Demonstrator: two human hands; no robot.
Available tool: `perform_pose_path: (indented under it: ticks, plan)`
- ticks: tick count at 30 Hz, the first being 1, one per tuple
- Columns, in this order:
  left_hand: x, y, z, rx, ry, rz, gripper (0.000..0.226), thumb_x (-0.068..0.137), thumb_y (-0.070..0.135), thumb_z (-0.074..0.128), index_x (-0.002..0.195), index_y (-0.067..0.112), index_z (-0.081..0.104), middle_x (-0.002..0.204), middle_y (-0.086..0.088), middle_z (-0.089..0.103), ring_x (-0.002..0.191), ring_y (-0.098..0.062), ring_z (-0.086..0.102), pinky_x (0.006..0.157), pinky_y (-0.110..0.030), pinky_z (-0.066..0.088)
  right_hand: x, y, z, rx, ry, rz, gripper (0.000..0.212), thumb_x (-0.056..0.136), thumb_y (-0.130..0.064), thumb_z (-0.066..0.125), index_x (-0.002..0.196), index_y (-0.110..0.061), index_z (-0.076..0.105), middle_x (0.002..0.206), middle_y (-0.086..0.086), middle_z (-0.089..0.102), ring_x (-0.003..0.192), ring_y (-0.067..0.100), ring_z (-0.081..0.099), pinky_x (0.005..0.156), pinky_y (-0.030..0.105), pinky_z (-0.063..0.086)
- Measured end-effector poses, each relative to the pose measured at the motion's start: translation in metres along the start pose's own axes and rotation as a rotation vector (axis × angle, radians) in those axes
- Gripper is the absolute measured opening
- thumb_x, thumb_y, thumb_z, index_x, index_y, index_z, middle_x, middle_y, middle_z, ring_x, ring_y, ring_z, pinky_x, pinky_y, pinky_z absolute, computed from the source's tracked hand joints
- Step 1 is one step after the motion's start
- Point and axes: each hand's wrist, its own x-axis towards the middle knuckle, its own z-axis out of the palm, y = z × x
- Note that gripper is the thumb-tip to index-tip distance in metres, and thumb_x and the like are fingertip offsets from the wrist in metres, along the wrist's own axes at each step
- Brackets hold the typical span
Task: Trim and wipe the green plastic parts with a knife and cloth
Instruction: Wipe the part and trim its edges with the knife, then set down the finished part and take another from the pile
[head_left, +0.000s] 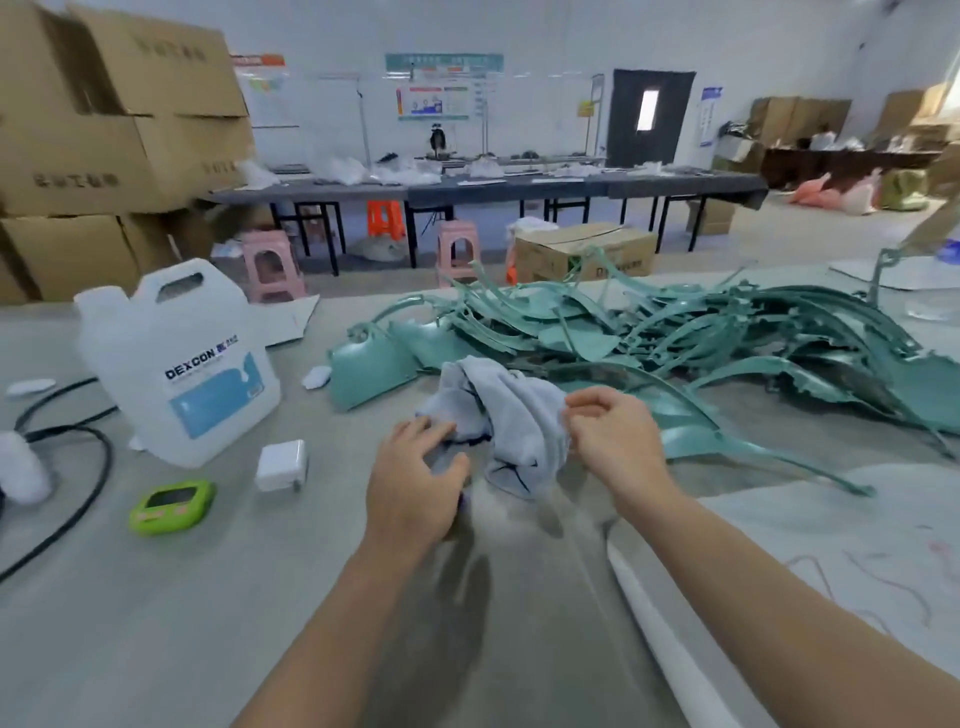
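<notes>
- The left hand (415, 486) has its fingers (418, 430) half curled and the thumb bent in towards them. A fold of the grey cloth (511, 415) sits between thumb and fingers, so the hand holds the cloth's near-left edge. The view is blurred here.
- The right hand (621, 444) has its fingers curled in tight, and the fingertips pinch the cloth's right edge.
- The cloth hangs bunched between the two sets of fingers. Its bulk rises just beyond the left fingertips, and a loose end droops towards the table (156, 623) below the right fingertips.
- The green plastic parts (675, 332) lie in a tangled heap on the table beyond and to the right of both hands. One long curved piece runs close past the outer side of the right fingers. A broad flat piece lies just beyond the left fingertips, past the cloth.
- A white jug (182, 364) stands upright well to the left of the left fingers.
- A white charger block (282, 465) lies between that jug and the left fingers.
- A green timer (171, 506) sits further left, nearer the person.
- A black cable (78, 499) loops across the table at the far left.
- Cardboard boxes (114, 130) are stacked far beyond the fingers, on the left.
</notes>
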Motion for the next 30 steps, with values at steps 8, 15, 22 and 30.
perform_pose_path:
  ticks: [8, 15, 22, 30]
  plan:
    - [0.009, -0.039, 0.032, 0.356, -0.281, 0.100, 0.057, 0.096, 0.052, 0.051, 0.151, 0.041, 0.040, 0.169, 0.011, 0.012, 0.154, -0.013, 0.012, 0.123, -0.032, 0.018, 0.082, 0.002, -0.013, -0.693, 0.342, -0.104, 0.055, 0.079, -0.012, 0.059, 0.133, -0.015, 0.055, 0.112, 0.011, 0.068, 0.112, 0.035, 0.057, 0.103, 0.045, 0.042]
    - [0.011, -0.043, 0.033, 0.324, -0.254, 0.085, 0.056, 0.095, 0.052, 0.052, 0.149, 0.042, 0.043, 0.168, 0.014, 0.012, 0.154, -0.011, 0.010, 0.122, -0.030, 0.015, 0.100, -0.001, -0.031, -0.919, 0.298, -0.185, 0.039, 0.086, -0.001, 0.057, 0.111, -0.030, 0.066, 0.074, -0.001, 0.064, 0.064, 0.025, 0.058, 0.059, 0.029, 0.036]
    - [0.004, -0.033, 0.028, 0.240, -0.103, 0.121, 0.057, 0.092, 0.042, 0.064, 0.146, 0.031, 0.052, 0.164, 0.007, 0.031, 0.152, -0.015, 0.022, 0.123, -0.030, 0.019, 0.089, -0.056, -0.073, -0.352, 0.180, -0.232, 0.025, 0.089, -0.012, 0.064, 0.101, -0.028, 0.079, 0.078, -0.004, 0.076, 0.053, 0.014, 0.059, 0.051, 0.025, 0.044]
    - [-0.011, -0.003, 0.007, -0.451, 0.088, -0.163, 0.082, 0.075, 0.048, 0.067, 0.151, 0.036, 0.036, 0.138, 0.025, 0.050, 0.124, 0.011, 0.049, 0.102, -0.018, 0.042, 0.020, -0.069, -0.025, 0.185, -0.398, 0.057, 0.021, 0.083, 0.011, 0.060, 0.076, -0.009, 0.062, 0.068, 0.009, 0.063, 0.042, 0.017, 0.025, 0.041, 0.022, 0.021]
